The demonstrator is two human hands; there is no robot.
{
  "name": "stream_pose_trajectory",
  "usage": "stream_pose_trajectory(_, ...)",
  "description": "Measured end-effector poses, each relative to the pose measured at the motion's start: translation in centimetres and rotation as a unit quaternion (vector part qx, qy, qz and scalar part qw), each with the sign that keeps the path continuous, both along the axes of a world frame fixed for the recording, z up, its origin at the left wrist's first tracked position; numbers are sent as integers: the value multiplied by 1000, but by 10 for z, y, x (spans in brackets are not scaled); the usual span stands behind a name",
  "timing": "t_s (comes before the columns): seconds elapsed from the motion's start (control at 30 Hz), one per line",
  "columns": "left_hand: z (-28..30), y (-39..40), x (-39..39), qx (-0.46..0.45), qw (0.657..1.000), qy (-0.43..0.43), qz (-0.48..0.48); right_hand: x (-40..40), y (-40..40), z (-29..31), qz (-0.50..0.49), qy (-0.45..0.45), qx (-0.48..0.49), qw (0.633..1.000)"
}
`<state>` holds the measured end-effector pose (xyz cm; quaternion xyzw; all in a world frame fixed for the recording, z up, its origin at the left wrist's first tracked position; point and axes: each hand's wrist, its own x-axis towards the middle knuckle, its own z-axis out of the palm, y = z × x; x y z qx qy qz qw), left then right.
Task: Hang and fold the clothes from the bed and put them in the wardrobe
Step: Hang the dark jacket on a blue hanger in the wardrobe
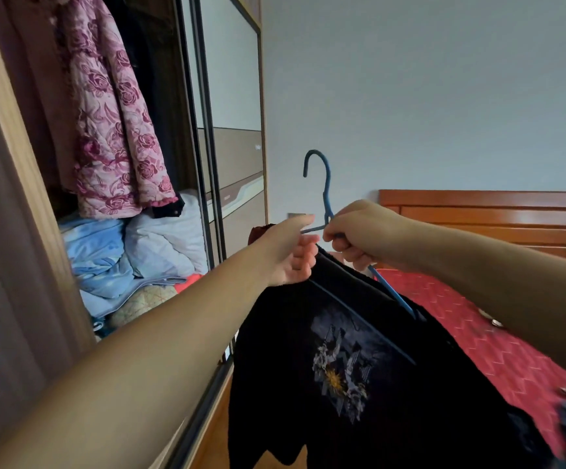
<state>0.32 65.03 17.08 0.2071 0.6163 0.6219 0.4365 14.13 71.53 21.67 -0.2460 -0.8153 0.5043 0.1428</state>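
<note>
The left forearm is stretching across the lower part of the view, nearest the camera, and ending at the left hand, whose grip is pinching the neckline of the black sweater between thumb and curled fingers. Just beside it, the right hand is wrapping its fingers tightly round the blue hanger at the base of its neck, with the hook standing upright above both hands. The sweater, printed with a pale graphic on its front, is hanging in the air between the wardrobe on the left and the bed on the right, draped partly over the hanger.

One arm of the hanger is showing bare on the right side, sloping down outside the fabric, so that shoulder is probably not seated yet. The main risk, as I judge it, is the sweater sliding off toward the floor if the left hand lets go of the neckline before both shoulders are sitting on the hanger. A heavy knit would also be dragging unevenly, tilting the hanger in the right hand. Inside the wardrobe, a pink floral quilted jacket is hanging above a pile of pale blue bedding, and the hook could be catching on that crowded clothing instead of finding the rail, which is not visible here.
</note>
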Motion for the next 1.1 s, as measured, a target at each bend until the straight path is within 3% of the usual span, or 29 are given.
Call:
stream_pose_trajectory(0.1, 3, 14, 12, 61, 996, -55, -37, 6, 5, -4, -9, 7, 39, 999)
stream_pose_trajectory(0.17, 4, 22, 19, 87, 993, -81, -20, 14, 11, -11, -23, 4, 142, 990)
stream_pose_trajectory(0.27, 7, 32, 28, 117, 986, -114, 11, 41, 18, -28, -63, 14, 317, 946)
stream_pose_trajectory(0.37, 8, 38, 24, 132, 981, -136, 47, 83, 20, -67, -70, -82, 425, 899)
stream_pose_trajectory(0.43, 10, 41, 19, 135, 980, -134, 66, 98, 26, -93, -84, -97, 417, 900)
stream_pose_trajectory(0.53, 16, 47, 15, 134, 981, -116, 75, 89, 37, -109, -103, -8, 340, 935)
stream_pose_trajectory(0.67, 29, 48, 1, 155, 981, -53, 104, 62, 42, -88, -95, 96, 270, 953)
stream_pose_trajectory(0.8, 30, 42, -15, 113, 969, 122, 181, 40, 52, -47, -68, 121, 225, 964)
stream_pose_trajectory(0.93, 2, 28, -10, -25, 927, 313, 205, 26, 58, -19, -65, 113, 196, 972)
stream_pose_trajectory(0.97, -6, 26, -4, -47, 932, 295, 203, 23, 58, -14, -64, 108, 193, 973)
stream_pose_trajectory(1.1, -15, 35, 20, -37, 986, 93, 132, 12, 54, 0, -45, 108, 199, 973)
